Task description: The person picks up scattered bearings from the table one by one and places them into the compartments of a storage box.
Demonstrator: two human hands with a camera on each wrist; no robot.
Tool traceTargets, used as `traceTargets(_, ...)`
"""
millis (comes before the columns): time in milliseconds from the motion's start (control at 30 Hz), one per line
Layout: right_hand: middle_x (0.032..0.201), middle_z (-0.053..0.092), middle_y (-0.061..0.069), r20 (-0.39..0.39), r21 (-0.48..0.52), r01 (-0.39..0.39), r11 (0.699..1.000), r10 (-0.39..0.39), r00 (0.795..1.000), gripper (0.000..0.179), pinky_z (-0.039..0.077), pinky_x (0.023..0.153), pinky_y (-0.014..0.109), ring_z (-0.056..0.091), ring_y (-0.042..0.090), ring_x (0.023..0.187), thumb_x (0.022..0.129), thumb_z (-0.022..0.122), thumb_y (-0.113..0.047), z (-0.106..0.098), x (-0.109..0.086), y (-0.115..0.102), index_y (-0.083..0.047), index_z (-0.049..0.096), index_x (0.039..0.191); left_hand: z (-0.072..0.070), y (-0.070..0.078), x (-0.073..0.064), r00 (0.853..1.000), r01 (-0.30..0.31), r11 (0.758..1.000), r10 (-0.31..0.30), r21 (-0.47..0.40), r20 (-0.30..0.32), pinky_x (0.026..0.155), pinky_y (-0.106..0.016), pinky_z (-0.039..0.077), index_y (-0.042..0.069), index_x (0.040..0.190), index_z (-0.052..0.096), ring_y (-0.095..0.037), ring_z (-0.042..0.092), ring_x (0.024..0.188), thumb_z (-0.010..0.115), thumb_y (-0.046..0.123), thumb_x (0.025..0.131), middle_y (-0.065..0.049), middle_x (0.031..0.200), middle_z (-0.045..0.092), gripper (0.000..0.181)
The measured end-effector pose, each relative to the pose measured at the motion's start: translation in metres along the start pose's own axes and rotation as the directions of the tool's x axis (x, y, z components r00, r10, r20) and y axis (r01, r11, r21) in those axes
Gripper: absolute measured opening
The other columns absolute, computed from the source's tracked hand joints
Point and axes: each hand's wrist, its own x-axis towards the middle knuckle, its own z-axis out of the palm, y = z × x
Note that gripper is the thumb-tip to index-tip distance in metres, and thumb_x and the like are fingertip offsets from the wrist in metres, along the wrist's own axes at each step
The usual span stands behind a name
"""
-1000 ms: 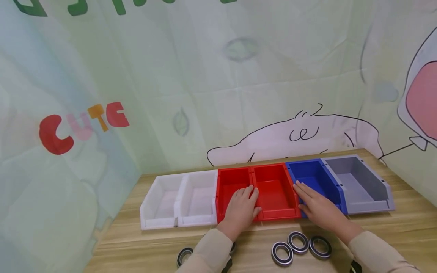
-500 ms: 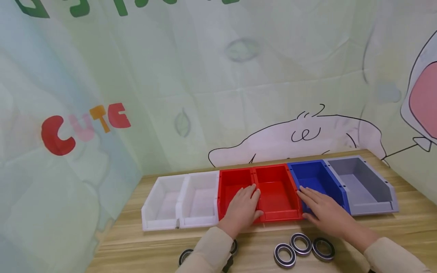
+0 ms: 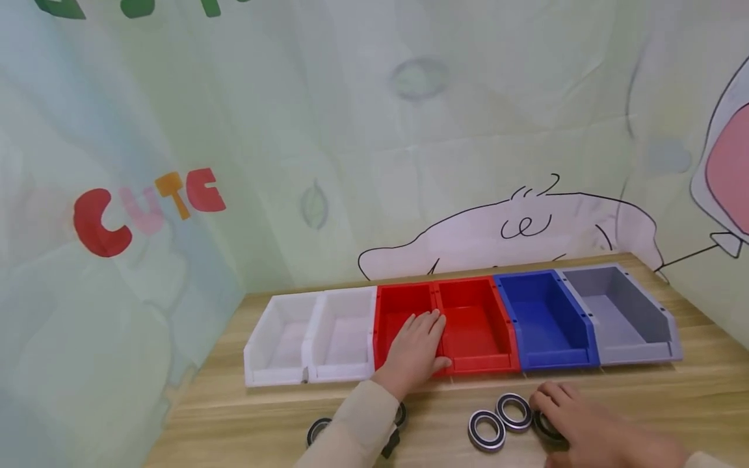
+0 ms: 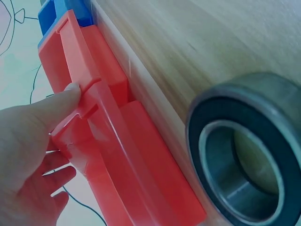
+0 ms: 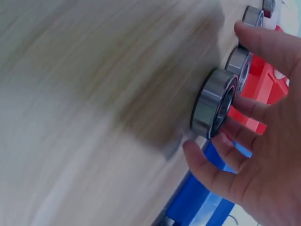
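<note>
My left hand [image 3: 412, 348] lies over the divider between two red bins [image 3: 471, 325], fingers loosely extended. In the left wrist view its thumb touches the front edge of a red bin [image 4: 110, 117]. My right hand [image 3: 585, 422] is low over the table in front of the blue bin [image 3: 547, 325], partly covering a ball bearing [image 3: 544, 429]. The right wrist view shows fingertips right at that bearing [image 5: 207, 110], with the thumb spread apart from it. Two more bearings, one on the left [image 3: 487, 430] and one in the middle [image 3: 514, 412], lie flat beside it.
Two white bins [image 3: 342, 335] stand left of the red ones, and a grey bin [image 3: 620, 312] is at the row's right end. Near my left sleeve [image 3: 357, 422] lie more bearings [image 3: 318, 429], partly hidden. A printed cloth [image 3: 316, 130] hangs behind the wooden table [image 3: 234, 416].
My right hand has left the side of the blue bin and come down toward me, over the rightmost bearing. The left hand stays on the red bins.
</note>
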Motion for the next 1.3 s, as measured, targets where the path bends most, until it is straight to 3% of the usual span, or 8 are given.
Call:
traceTargets(200,0.097,0.042,-0.007,-0.073,0.042,-0.045,0.998,0.048,0.996,0.047,0.042,0.063,0.027,0.043,0.014,0.087,0.062,0.074,-0.023,0.001,0.004,0.007,-0.024,0.053,0.104,-0.002,0.002,0.009,1.0,0.013,1.0,-0.013,-0.02,0.003,0.113,-0.035,0.027,0.019,0.144,0.032,-0.017,0.034,0.135,0.068,0.048,0.076,0.001,0.149,0.034,0.082)
traceTargets(433,0.093,0.043,-0.005,0.002,0.106,-0.113,0.988,0.114,0.994,0.049,0.039,0.061,0.024,0.042,0.012,0.081,0.064,0.075,-0.028,-0.005,0.011,0.005,-0.021,0.057,0.11,-0.002,0.0,0.011,1.0,0.028,0.999,-0.028,-0.037,0.005,0.113,-0.035,0.027,0.018,0.143,0.033,-0.017,0.035,0.134,0.071,0.046,0.075,0.001,0.148,0.035,0.083)
traceTargets(700,0.092,0.045,-0.003,-0.003,0.059,-0.099,0.993,0.099,0.995,0.048,0.04,0.061,0.025,0.043,0.012,0.079,0.064,0.075,-0.024,-0.008,0.012,-0.001,-0.018,0.058,0.109,-0.003,-0.002,0.008,0.999,0.041,0.997,-0.04,-0.06,0.016,0.113,-0.035,0.027,0.018,0.143,0.033,-0.018,0.034,0.134,0.072,0.044,0.074,0.002,0.148,0.035,0.084)
traceTargets(867,0.089,0.045,-0.003,-0.086,0.052,-0.03,0.998,0.034,0.996,0.047,0.038,0.059,0.023,0.042,0.009,0.075,0.06,0.076,-0.019,-0.008,0.013,-0.001,-0.017,0.059,0.103,-0.004,-0.003,0.007,0.999,0.04,0.998,-0.04,-0.053,0.017,0.112,-0.035,0.028,0.017,0.143,0.033,-0.018,0.035,0.134,0.073,0.042,0.073,0.0,0.148,0.036,0.085)
traceTargets(1000,0.086,0.045,-0.003,-0.154,0.015,0.003,1.0,-0.001,0.988,0.047,0.036,0.057,0.021,0.041,0.007,0.072,0.057,0.077,-0.019,-0.01,0.008,0.007,-0.017,0.059,0.1,-0.002,-0.002,0.007,0.999,0.03,0.998,-0.029,-0.053,0.012,0.112,-0.035,0.029,0.017,0.143,0.034,-0.018,0.036,0.133,0.073,0.043,0.073,0.001,0.147,0.036,0.084)
traceTargets(1200,0.087,0.046,-0.006,-0.111,0.002,-0.01,1.0,0.01,0.994,0.044,0.037,0.057,0.022,0.042,0.006,0.073,0.059,0.076,-0.02,-0.023,-0.005,0.024,-0.019,0.058,0.099,-0.001,0.0,0.003,0.999,0.026,0.999,-0.025,-0.042,0.022,0.112,-0.034,0.03,0.018,0.143,0.034,-0.018,0.036,0.133,0.074,0.044,0.072,0.002,0.147,0.036,0.085)
traceTargets(1300,0.085,0.045,-0.009,-0.146,-0.028,0.025,0.999,-0.029,0.989,0.044,0.034,0.055,0.02,0.041,0.003,0.07,0.056,0.075,-0.018,-0.034,-0.013,0.036,-0.019,0.058,0.096,-0.002,0.002,0.002,1.0,0.019,0.999,-0.019,-0.033,0.018,0.112,-0.034,0.03,0.018,0.143,0.035,-0.017,0.037,0.133,0.073,0.044,0.073,0.001,0.147,0.037,0.084)
